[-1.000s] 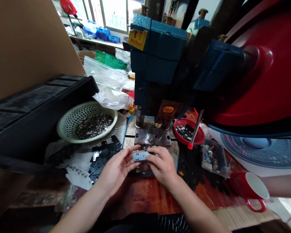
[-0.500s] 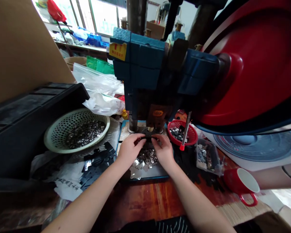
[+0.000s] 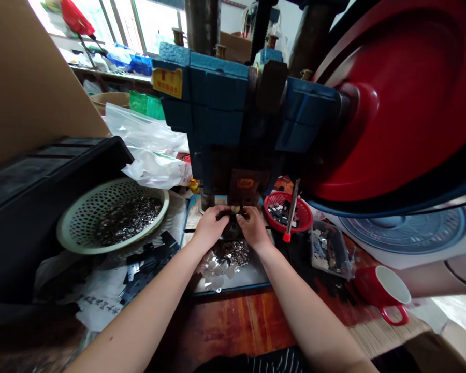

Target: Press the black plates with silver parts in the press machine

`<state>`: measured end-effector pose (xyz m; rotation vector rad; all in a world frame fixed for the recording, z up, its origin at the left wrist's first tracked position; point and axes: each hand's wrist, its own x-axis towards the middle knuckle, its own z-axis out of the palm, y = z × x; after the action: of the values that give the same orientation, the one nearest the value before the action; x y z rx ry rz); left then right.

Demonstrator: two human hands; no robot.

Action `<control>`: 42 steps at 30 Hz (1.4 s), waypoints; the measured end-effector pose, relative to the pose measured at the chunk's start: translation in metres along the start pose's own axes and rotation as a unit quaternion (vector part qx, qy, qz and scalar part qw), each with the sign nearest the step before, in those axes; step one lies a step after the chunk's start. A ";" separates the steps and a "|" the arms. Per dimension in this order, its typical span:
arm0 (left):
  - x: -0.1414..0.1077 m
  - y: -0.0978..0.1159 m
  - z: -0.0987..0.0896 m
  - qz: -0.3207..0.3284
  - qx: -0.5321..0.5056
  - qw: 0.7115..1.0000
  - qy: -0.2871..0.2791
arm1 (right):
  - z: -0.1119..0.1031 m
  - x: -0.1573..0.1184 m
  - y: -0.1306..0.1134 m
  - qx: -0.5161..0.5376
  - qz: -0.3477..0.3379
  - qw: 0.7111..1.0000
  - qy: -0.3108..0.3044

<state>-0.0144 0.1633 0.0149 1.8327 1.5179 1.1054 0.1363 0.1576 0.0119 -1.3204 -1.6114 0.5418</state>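
Under the ram of a blue bench press (image 3: 217,98), both my hands meet at the tooling. My left hand (image 3: 210,228) is closed, thumb and fingers pinching the left end of a dark flat metal piece (image 3: 228,212). From the other side my right hand (image 3: 253,228) pinches its right end. Fingers and the shadow of the press hide most of that piece. Just below the hands, a heap of small shiny metal bits (image 3: 236,253) lies on the press's base plate (image 3: 248,280), with flat silvery pieces (image 3: 213,269) to its left.
A pale green basket (image 3: 68,235) of small metal parts stands left, by dark flat plates (image 3: 147,264). At right are a red basket (image 3: 270,220), a clear plastic box (image 3: 326,267), a red mug (image 3: 368,285) and the press's big red wheel (image 3: 404,103).
The view has shifted, so the press sits further left in it. Both hands stay at the tooling, closer in under the ram, with the dark piece between them.
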 end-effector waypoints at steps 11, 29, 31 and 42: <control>-0.040 0.021 -0.037 0.060 0.033 0.997 0.043 | -0.029 -0.033 -0.001 0.022 0.009 1.000 0.014; -0.151 -0.017 -0.040 0.242 0.235 0.939 -0.065 | -0.073 -0.154 0.014 -0.267 -0.162 0.947 -0.078; -0.152 -0.019 -0.042 0.256 0.238 0.935 -0.063 | -0.072 -0.157 0.014 -0.267 -0.185 0.943 -0.067; -0.156 -0.029 -0.049 0.274 0.185 0.944 -0.011 | -0.057 -0.158 0.001 -0.205 -0.194 0.958 -0.050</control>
<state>-0.0778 0.0143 -0.0232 2.6274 1.2947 1.0725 0.1813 -0.0006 -0.0245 -1.2299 -2.0823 0.0309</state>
